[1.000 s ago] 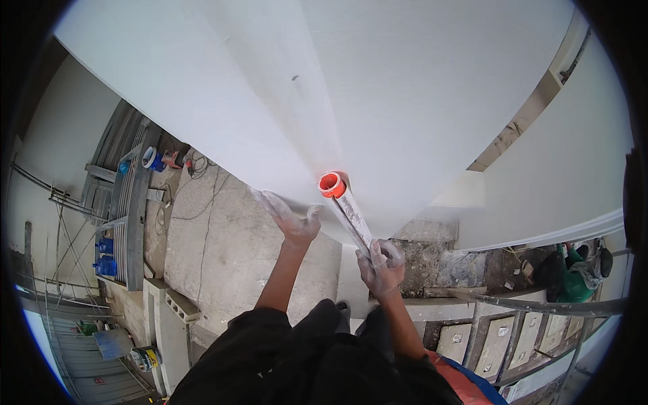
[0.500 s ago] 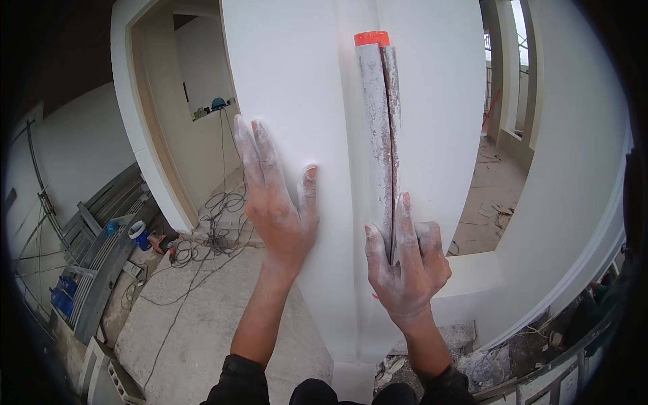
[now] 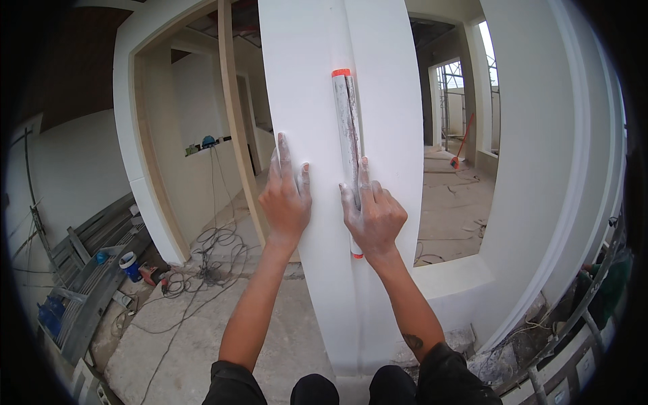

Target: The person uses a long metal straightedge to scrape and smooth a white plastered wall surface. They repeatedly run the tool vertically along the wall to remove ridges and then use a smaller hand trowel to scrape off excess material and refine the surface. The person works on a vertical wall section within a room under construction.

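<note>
My left hand (image 3: 285,202), dusted white, rests with fingers apart against the white wall column (image 3: 297,81). Just right of it, a long split pipe tool (image 3: 347,111) with orange ends stands upright along a shallow vertical groove in the column. My right hand (image 3: 373,216) grips its lower half, index finger stretched up along the pipe and the other fingers bent; the hand hides part of the tool. Both palms face away from the camera, toward the wall.
A doorway (image 3: 155,74) with tangled cables (image 3: 212,256) is left; an opening with an orange broom (image 3: 455,162) is right. Metal frames (image 3: 101,270), a blue bucket (image 3: 129,273) and concrete floor (image 3: 196,337) lie lower left. A green-clothed person (image 3: 611,283) is partly visible at far right.
The view has tilted up from looking down to facing the column. My hands and the pipe came up into mid-frame; since half a second ago the pipe's top appears lower and smaller.
</note>
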Action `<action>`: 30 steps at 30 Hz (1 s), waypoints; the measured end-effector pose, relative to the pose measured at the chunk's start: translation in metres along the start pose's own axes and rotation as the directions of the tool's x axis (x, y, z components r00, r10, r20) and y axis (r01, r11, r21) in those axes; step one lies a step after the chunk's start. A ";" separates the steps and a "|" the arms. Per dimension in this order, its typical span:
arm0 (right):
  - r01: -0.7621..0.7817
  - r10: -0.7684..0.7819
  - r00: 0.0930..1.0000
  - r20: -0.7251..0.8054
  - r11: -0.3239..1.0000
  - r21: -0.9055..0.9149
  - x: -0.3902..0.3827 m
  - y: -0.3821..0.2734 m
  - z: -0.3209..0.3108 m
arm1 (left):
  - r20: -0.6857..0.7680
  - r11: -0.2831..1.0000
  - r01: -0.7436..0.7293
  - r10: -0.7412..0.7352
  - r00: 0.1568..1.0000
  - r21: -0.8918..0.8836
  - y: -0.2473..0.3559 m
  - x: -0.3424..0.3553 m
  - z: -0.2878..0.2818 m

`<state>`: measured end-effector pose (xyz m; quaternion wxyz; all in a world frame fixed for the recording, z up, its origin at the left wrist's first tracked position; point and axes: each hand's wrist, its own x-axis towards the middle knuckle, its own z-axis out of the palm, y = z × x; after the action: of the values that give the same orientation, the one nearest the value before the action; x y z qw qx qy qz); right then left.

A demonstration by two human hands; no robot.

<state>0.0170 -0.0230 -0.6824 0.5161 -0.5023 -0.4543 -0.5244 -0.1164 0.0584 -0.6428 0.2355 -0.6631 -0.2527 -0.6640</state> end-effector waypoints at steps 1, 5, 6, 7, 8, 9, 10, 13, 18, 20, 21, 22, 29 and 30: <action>-0.001 0.001 1.000 -0.003 1.000 -0.025 -0.001 -0.001 -0.001 | 0.007 1.000 0.005 -0.004 1.000 -0.015 0.001 -0.001 0.001; -0.047 0.048 0.999 0.017 0.998 -0.037 -0.004 -0.009 -0.003 | 0.043 0.993 0.085 -0.082 0.996 -0.079 0.002 -0.004 -0.002; -0.002 0.001 0.999 -0.047 1.000 -0.024 0.000 -0.005 -0.002 | 0.027 0.994 0.072 -0.070 0.997 -0.086 -0.001 -0.004 0.001; 0.044 -0.045 0.993 -0.112 0.999 -0.014 0.005 -0.002 -0.001 | 0.012 0.994 0.059 -0.058 0.998 -0.093 -0.002 -0.002 0.002; 0.037 -0.036 0.998 -0.060 0.999 0.026 0.006 -0.002 0.000 | 0.023 0.992 0.073 -0.071 0.997 -0.099 -0.002 -0.003 0.002; 0.029 -0.029 1.000 -0.009 0.998 0.064 0.008 -0.002 0.000 | 0.035 0.990 0.088 -0.085 0.996 -0.106 0.000 -0.002 0.000; 0.019 -0.024 0.999 0.043 0.995 0.101 0.011 -0.002 0.001 | 0.046 0.988 0.102 -0.097 0.994 -0.113 0.001 -0.002 0.000; 0.116 -0.141 0.973 0.181 0.983 0.142 0.016 0.001 0.006 | -0.011 0.990 0.072 -0.074 0.997 -0.118 -0.003 -0.002 0.003; 0.152 -0.184 0.967 0.175 0.972 0.180 0.024 0.004 0.008 | -0.010 0.983 0.073 -0.076 0.997 -0.168 0.001 -0.002 0.002; 0.178 -0.205 0.963 0.175 0.971 0.160 0.032 0.002 0.010 | -0.007 0.981 0.084 -0.087 0.996 -0.177 0.001 -0.004 0.003; 0.193 -0.215 0.960 0.177 0.972 0.132 0.041 0.001 0.011 | -0.008 0.980 0.084 -0.086 0.996 -0.178 0.001 -0.003 0.003; 0.209 -0.225 0.958 0.180 0.972 0.105 0.052 -0.002 0.013 | -0.008 0.980 0.084 -0.086 0.996 -0.178 0.001 -0.001 0.002; 0.352 -0.333 0.916 -0.223 0.935 0.052 0.213 -0.008 0.065 | 0.029 0.975 0.115 -0.111 0.993 -0.188 0.003 0.000 0.003; 0.362 -0.336 0.911 -0.240 0.929 0.074 0.234 -0.007 0.067 | 0.007 0.980 0.100 -0.101 0.995 -0.174 0.002 -0.001 0.007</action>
<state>0.0228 0.0246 -0.4435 0.4903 -0.3196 -0.5058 -0.6337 -0.1099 0.0619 -0.6442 0.1429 -0.6671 -0.2265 -0.6952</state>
